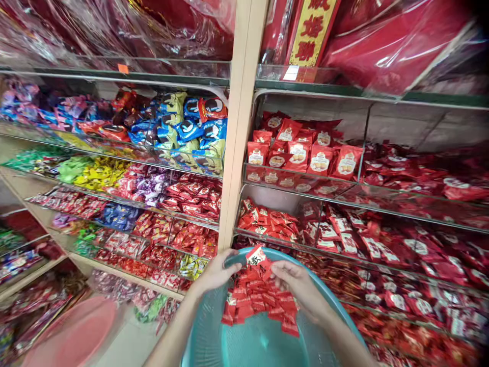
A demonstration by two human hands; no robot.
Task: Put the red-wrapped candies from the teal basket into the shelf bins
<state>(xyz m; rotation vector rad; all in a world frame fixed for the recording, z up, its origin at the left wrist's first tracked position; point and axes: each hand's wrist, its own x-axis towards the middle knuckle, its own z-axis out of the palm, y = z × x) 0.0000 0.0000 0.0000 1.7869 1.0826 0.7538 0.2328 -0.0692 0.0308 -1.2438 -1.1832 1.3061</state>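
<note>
Both hands were over the teal basin (214,331), which sat low in front of the shelves with a good heap of small red sweets (260,300) already lying in it — so a fair load had been gathered, though plenty of bare basin floor showed below and beside the pile. The left hand (217,272) curled at the far rim of the basin, fingers bent around the edge of the heap, touching the wrappers; whether it truly pinched any could not be told. The right hand (296,283) was partly closed, its fingertips meeting a single red packet with a white label (256,256) held up at the top of the pile, just between the two hands. Right behind it, the shelf bin of matching red sweets (267,221) was well stocked, and the bins further right (382,239) looked full too. My read: the work was somewhere in the middle — the heap was sizeable, the basin nowhere near full. Off to the left, the rack of blue packets (191,132) and yellow-green sweets (91,173) sat apart from the hands, and a pink basin (72,331) stood low at the left edge.
</note>
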